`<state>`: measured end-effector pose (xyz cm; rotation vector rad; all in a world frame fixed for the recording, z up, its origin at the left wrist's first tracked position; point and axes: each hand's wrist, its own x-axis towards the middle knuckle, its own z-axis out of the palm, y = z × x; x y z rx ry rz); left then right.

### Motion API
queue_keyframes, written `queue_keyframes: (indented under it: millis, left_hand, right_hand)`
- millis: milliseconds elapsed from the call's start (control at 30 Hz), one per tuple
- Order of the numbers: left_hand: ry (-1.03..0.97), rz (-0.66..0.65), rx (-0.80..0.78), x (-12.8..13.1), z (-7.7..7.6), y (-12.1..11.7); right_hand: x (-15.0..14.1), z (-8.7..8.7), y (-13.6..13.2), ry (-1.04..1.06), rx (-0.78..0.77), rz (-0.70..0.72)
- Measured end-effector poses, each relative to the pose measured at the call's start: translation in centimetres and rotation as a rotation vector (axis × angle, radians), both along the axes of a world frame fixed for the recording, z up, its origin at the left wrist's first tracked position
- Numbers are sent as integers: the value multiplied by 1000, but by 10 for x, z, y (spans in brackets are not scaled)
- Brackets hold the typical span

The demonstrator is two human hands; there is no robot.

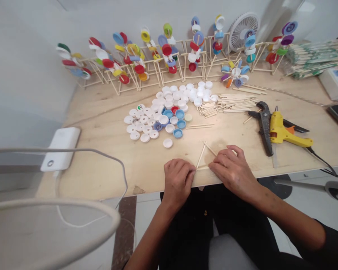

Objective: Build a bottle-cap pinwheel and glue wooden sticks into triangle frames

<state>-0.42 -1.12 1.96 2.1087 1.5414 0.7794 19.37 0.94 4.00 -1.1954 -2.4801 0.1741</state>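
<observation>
A triangle of thin wooden sticks point(201, 156) lies flat near the table's front edge, two of its sticks crossing slightly at the top. My left hand point(179, 179) is closed with curled fingers, thumb and fingertip at the triangle's lower left corner. My right hand point(233, 169) is closed over the right corner and hides it. Above them lie two loose sticks point(199, 126) and a single white bottle cap point(167, 143). Many white caps point(146, 118), with some blue caps point(178, 133), are heaped further back.
Stick frames with colourful cap wheels point(139, 69) line the back. At right are a yellow glue gun point(284, 133), a black-handled cutter point(265, 127), a stick pile point(236, 102) and bagged sticks point(318, 56). A white power bank point(61, 148) with a cable sits left. A fan point(243, 32) stands behind.
</observation>
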Motion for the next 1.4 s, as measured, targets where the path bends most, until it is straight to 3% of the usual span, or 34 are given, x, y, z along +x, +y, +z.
queue_keyframes:
  millis: [200, 400, 533, 1233, 1400]
  left_hand:
    - [7, 3, 2, 0, 0, 1]
    - [-7, -6, 18, -1, -1, 1]
    - [-1, -16, 31, -1, -2, 1]
    - [0, -11, 62, -2, -5, 0]
    - [-10, 14, 166, 3, 2, -2]
  right_hand:
    - [7, 0, 3, 24, 30, -15]
    - [44, -2, 4, 106, 186, -185]
    - [56, -7, -4, 122, 152, -230]
    - [39, -17, -13, 142, 51, -207]
    - [38, -17, -14, 135, 55, -215]
